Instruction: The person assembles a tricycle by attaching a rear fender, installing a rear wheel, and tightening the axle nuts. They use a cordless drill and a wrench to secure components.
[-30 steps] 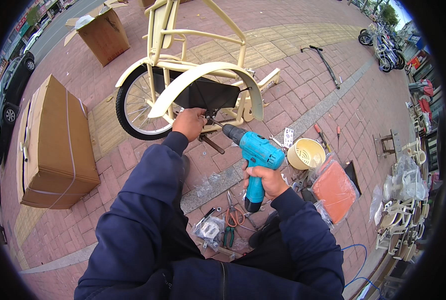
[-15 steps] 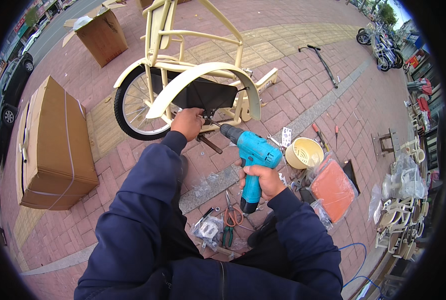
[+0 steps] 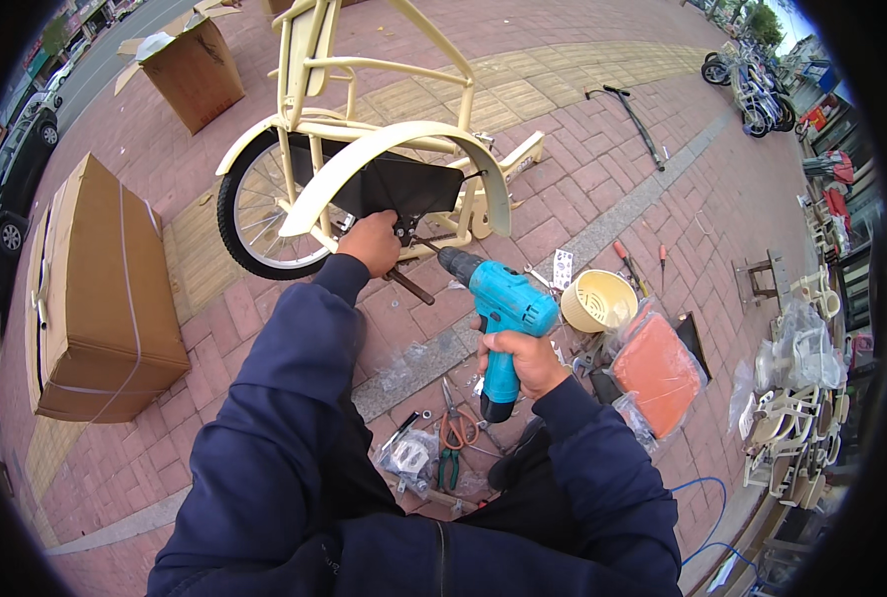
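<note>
My right hand (image 3: 525, 362) is wrapped round the handle of a teal cordless drill (image 3: 508, 301). The drill's long thin bit points left at a small dark bracket with bolts (image 3: 404, 231); whether the tip touches cannot be told. Beside that bracket, my left hand (image 3: 371, 245) has its fingers bent and pressed together at the lower edge of a black panel (image 3: 395, 186); what they grip is hidden. The panel sits in a cream cycle frame (image 3: 364, 129), under a curved cream mudguard (image 3: 364, 154). A brown bar (image 3: 410, 286) sticks out below my left hand.
A spoked wheel (image 3: 226, 214) stands behind. Large cardboard boxes (image 3: 115, 289) are at left. A cream basket (image 3: 599, 300), an orange-red wrapped piece (image 3: 662, 373), pliers (image 3: 449, 468) and orange-handled scissors (image 3: 458, 428) lie on the brick paving. A pump (image 3: 637, 124) lies farther off.
The whole view has shifted slightly, so the frame and paving sit a little farther left. Both hands keep their places at the bracket and the drill.
</note>
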### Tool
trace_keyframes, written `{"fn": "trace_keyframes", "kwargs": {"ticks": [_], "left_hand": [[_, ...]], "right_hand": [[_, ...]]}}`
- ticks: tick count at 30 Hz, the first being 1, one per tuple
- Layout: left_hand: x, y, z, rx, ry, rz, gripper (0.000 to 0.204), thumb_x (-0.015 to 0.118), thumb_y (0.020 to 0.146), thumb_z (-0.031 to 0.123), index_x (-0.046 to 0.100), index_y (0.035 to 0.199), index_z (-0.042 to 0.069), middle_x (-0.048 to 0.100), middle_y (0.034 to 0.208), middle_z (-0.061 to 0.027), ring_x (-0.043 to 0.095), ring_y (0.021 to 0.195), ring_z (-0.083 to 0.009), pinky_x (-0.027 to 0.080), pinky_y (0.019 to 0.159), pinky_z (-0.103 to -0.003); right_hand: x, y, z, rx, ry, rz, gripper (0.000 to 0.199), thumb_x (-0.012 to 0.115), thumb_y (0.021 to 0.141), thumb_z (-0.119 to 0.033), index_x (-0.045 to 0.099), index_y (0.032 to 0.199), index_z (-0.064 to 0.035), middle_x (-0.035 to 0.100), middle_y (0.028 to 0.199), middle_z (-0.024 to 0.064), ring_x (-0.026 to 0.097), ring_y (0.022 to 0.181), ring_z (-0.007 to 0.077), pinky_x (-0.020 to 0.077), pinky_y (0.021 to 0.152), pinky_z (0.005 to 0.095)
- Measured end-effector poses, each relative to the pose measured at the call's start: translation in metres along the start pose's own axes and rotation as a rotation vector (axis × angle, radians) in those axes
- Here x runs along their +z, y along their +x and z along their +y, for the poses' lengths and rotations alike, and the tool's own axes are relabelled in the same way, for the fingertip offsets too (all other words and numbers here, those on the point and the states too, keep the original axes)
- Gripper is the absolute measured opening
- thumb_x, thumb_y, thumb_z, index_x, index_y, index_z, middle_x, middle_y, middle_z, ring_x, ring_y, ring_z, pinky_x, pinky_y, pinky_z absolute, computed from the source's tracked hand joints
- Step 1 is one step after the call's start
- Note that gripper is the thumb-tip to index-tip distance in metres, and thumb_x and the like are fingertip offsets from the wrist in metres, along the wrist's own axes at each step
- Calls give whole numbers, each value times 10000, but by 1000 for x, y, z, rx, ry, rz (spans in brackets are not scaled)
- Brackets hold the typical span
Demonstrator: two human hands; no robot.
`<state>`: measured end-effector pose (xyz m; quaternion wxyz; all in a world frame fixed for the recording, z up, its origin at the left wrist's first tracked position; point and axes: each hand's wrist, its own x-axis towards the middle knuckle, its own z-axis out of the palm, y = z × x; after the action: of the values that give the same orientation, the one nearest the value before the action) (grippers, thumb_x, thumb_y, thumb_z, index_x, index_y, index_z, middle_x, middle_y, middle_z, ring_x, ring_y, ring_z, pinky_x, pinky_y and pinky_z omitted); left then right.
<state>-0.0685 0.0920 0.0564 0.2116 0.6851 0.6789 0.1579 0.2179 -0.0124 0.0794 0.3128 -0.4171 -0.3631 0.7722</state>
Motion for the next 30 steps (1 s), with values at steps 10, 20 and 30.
{"fn": "trace_keyframes", "kwargs": {"ticks": [10,20,30], "left_hand": [[12,6,-11,148,32,86,152,541,813,74,594,894,-43,647,943,-297,608,944,-481,491,843,-516],[18,20,-21,178,23,18,256,590,772,94,708,967,-24,656,999,-260,633,964,-434,511,885,-461],[18,16,-19,165,-156,86,306,533,773,69,679,1021,-35,667,987,-305,623,985,-468,503,894,-493]], "right_hand": [[2,2,1,6,1,6,399,657,809,-118,587,1169,40,630,830,79,649,678,193,569,659,358],[-8,9,3,92,174,-17,286,638,833,-138,603,1084,-5,645,818,82,662,672,206,571,659,381],[-4,9,1,90,162,-24,255,644,837,-145,612,1053,-15,648,808,78,664,651,202,571,648,373]]}}
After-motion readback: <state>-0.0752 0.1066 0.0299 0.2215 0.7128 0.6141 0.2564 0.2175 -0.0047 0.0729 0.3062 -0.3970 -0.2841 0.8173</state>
